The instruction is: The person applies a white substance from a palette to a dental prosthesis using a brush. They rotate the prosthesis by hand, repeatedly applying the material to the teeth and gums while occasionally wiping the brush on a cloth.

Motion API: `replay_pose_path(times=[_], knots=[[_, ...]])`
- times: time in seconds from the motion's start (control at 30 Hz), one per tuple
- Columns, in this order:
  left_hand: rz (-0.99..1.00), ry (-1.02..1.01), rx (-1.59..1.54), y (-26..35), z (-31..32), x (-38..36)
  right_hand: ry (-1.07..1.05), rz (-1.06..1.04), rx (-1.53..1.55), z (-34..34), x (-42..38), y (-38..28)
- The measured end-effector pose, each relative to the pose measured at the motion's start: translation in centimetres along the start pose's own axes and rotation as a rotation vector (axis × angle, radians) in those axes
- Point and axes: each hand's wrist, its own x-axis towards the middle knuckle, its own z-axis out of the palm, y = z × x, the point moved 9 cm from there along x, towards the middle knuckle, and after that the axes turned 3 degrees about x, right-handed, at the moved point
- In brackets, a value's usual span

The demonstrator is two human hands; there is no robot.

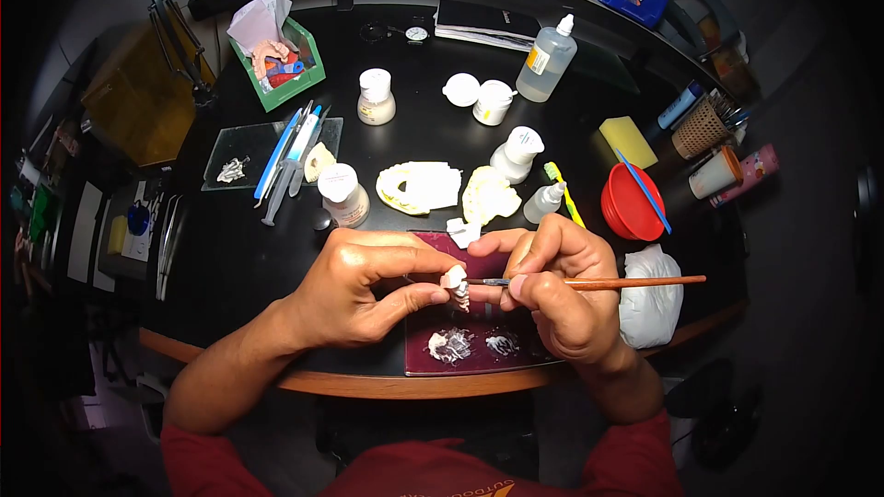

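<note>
Between its thumb and fingertips, my left hand [368,285] pinches a small white dental piece [455,285] over the dark red plate [433,313]. My right hand [566,294] grips a thin brush [608,283] with a brown wooden handle, its dark tip pointing left at the piece. Whether the tip touches it is too small to tell. Below the hands, two smears of white paste [449,345] lie on the plate. A small folded white tissue [463,232] rests at the plate's far edge.
Plaster models [420,187], white-capped bottles [343,195] and a yellow toothbrush stand or lie beyond the hands. On the right are a red bowl [633,202], a yellow sponge [628,142] and a white cloth bundle [650,299]. Tools lie on a glass slab [230,152] at left.
</note>
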Motion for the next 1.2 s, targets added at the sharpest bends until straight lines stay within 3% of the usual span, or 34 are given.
replay_pose_path(times=[0.9,1.13,1.2], knots=[[-0.008,0.009,0.005,0.2,-0.2,0.0,-0.056,-0.099,-0.089,0.1,-0.1,-0.4],[-0.001,0.004,-0.037,-0.1,-0.3,0.1,0.045,-0.051,0.009,-0.3,-0.3,-0.6],[-0.149,-0.003,-0.226,-1.0,0.0,-0.3,0.085,-0.014,0.022,-0.2,-0.4,-0.7]])
